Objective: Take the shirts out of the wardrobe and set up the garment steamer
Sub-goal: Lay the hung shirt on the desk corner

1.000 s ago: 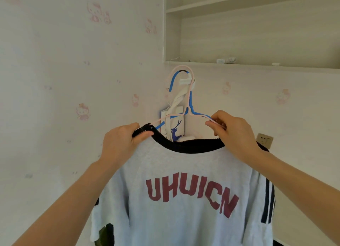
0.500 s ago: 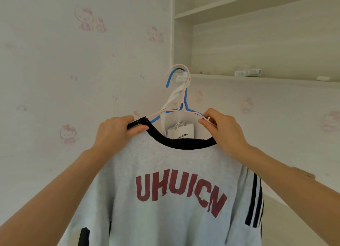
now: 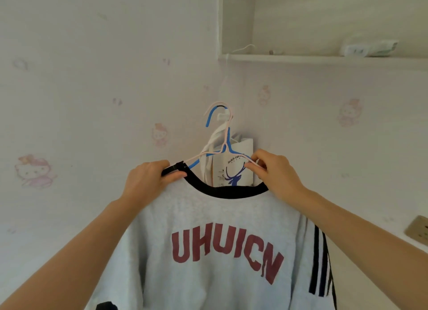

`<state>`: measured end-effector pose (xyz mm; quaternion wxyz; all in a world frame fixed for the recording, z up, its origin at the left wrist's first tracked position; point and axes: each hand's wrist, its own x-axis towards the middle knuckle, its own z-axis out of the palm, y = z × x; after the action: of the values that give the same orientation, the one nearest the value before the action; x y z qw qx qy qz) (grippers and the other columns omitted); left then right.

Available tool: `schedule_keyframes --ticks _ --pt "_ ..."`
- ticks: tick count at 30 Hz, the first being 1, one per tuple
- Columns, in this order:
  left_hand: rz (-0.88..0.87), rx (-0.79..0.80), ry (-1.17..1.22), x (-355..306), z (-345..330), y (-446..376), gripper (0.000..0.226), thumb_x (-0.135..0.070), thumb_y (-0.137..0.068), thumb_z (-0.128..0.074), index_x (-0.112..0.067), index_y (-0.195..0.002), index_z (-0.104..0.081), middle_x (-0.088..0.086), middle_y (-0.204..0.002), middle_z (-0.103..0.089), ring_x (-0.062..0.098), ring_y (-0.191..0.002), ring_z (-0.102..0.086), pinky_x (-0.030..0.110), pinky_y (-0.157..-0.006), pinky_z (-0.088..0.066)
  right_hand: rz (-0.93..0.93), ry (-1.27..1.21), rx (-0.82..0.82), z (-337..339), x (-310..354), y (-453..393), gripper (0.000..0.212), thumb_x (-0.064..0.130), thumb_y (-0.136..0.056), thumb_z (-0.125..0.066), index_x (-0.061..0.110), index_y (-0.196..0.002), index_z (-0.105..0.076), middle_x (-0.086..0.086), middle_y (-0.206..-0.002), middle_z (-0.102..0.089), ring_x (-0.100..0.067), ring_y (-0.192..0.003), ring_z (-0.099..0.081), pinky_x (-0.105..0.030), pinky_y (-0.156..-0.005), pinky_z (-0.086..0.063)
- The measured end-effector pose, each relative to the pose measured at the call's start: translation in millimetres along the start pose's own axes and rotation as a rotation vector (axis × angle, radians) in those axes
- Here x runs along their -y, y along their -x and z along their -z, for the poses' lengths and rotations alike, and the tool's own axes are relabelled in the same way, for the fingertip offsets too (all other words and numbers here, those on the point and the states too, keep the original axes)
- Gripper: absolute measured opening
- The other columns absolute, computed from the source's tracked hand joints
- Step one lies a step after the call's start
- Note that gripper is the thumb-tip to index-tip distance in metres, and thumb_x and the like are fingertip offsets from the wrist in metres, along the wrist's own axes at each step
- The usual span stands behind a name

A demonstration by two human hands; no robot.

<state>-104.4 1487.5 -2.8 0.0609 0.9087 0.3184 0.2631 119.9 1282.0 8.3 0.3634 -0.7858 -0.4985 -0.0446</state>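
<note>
While your left hand point(image 3: 148, 182) pinches the black collar and your right hand point(image 3: 275, 173) grips the pink hanger point(image 3: 222, 147), the grey shirt point(image 3: 220, 240) hangs mid-frame on the wall hook point(image 3: 223, 117), presumably steadied for seating.

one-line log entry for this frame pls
left hand: grips black collar | right hand: pinches pink hanger | grey shirt: hanging at wall hook
</note>
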Motion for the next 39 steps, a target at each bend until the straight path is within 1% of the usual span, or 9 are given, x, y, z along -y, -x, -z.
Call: schedule_keyframes --ticks 4,7,11,16,24,28,30,33,39 --pt "0.001 0.069 0.026 27.2 -51.6 -30.9 0.060 -0.075 -0.073 -0.039 -0.016 -0.061 -0.035 0.000 -0.053 -0.045 0.019 -0.052 -0.045 0.030 -0.049 -0.029 -0.098 -0.045 0.065 -39.4 -32.4 -29.2 0.021 0.038 -0.090 -0.063 0.018 -0.087 -0.059 -0.002 -0.067 -0.062 -0.019 -0.063 -0.057 -0.039 -0.063 -0.049" --pt "0.030 0.146 0.045 50.3 -97.6 -48.2 0.057 -0.070 -0.078 -0.047 -0.019 -0.059 -0.034 -0.002 -0.053 -0.044 0.019 -0.052 -0.044 0.030 -0.049 -0.029 -0.163 -0.101 0.179 -72.6 -58.1 -46.7 0.020 0.031 -0.085 -0.070 0.014 -0.090 -0.060 -0.003 -0.071 -0.061 -0.010 -0.059 -0.050 -0.017 -0.056 -0.043" --pt "0.100 0.281 0.067 80.5 -161.8 -56.5 0.054 -0.067 -0.080 -0.052 -0.020 -0.059 -0.035 -0.003 -0.054 -0.043 0.018 -0.053 -0.042 0.030 -0.049 -0.028 -0.204 -0.058 0.298 -125.2 -100.8 -57.5 0.015 0.024 -0.089 -0.066 0.013 -0.099 -0.065 -0.002 -0.083 -0.067 -0.014 -0.072 -0.059 -0.015 -0.060 -0.043" --pt "0.158 0.424 0.108 102.7 -231.2 -58.9 0.051 -0.062 -0.083 -0.056 -0.019 -0.061 -0.039 -0.002 -0.057 -0.043 0.015 -0.051 -0.040 0.029 -0.048 -0.028 -0.268 -0.014 0.369 -183.6 -148.7 -63.0 0.004 0.016 -0.092 -0.060 0.016 -0.091 -0.064 0.007 -0.072 -0.063 0.002 -0.061 -0.052 -0.007 -0.058 -0.040" --pt "0.206 0.492 0.103 133.4 -316.5 -75.0 0.048 -0.065 -0.083 -0.053 -0.020 -0.067 -0.044 -0.002 -0.059 -0.050 0.018 -0.055 -0.048 0.030 -0.048 -0.032 -0.357 0.068 0.429 -257.6 -211.9 -87.0 0.013 0.019 -0.092 -0.061 0.010 -0.087 -0.068 -0.003 -0.078 -0.073 -0.013 -0.066 -0.059 -0.009 -0.055 -0.035" --pt "0.168 0.522 0.035 142.4 -352.7 -66.0 0.041 -0.059 -0.088 -0.051 -0.019 -0.079 -0.050 -0.001 -0.068 -0.054 0.026 -0.069 -0.057 0.034 -0.058 -0.042 -0.412 0.103 0.477 -291.4 -237.5 -85.3 0.013 0.019 -0.092 -0.061 0.008 -0.090 -0.068 -0.007 -0.080 -0.074 -0.017 -0.067 -0.061 -0.021 -0.060 -0.043" --pt "0.140 0.508 -0.024 145.9 -367.4 -59.3 0.040 -0.056 -0.090 -0.049 -0.016 -0.088 -0.054 0.003 -0.076 -0.059 0.029 -0.075 -0.059 0.036 -0.064 -0.047 -0.455 0.086 0.473 -305.8 -247.3 -81.6 0.013 0.018 -0.092 -0.061 0.007 -0.095 -0.066 -0.009 -0.081 -0.074 -0.019 -0.067 -0.061 -0.020 -0.058 -0.044" --pt "0.123 0.456 -0.049 151.5 -386.4 -51.4 0.038 -0.050 -0.093 -0.049 -0.013 -0.092 -0.056 0.007 -0.087 -0.063 0.030 -0.084 -0.058 0.036 -0.070 -0.044 -0.480 0.070 0.469 -323.7 -259.6 -75.8 0.017 0.019 -0.090 -0.064 0.007 -0.103 -0.063 -0.011 -0.085 -0.071 -0.025 -0.076 -0.064 -0.029 -0.067 -0.050" --pt "0.172 0.476 -0.043 159.6 -408.9 -37.9 0.030 -0.038 -0.094 -0.050 -0.011 -0.106 -0.058 0.008 -0.107 -0.060 0.029 -0.104 -0.054 0.040 -0.084 -0.044 -0.466 0.084 0.549 -333.7 -269.4 -55.0 0.028 0.025 -0.095 -0.056 0.008 -0.118 -0.056 -0.010 -0.103 -0.069 -0.027 -0.096 -0.062 -0.030 -0.080 -0.047"
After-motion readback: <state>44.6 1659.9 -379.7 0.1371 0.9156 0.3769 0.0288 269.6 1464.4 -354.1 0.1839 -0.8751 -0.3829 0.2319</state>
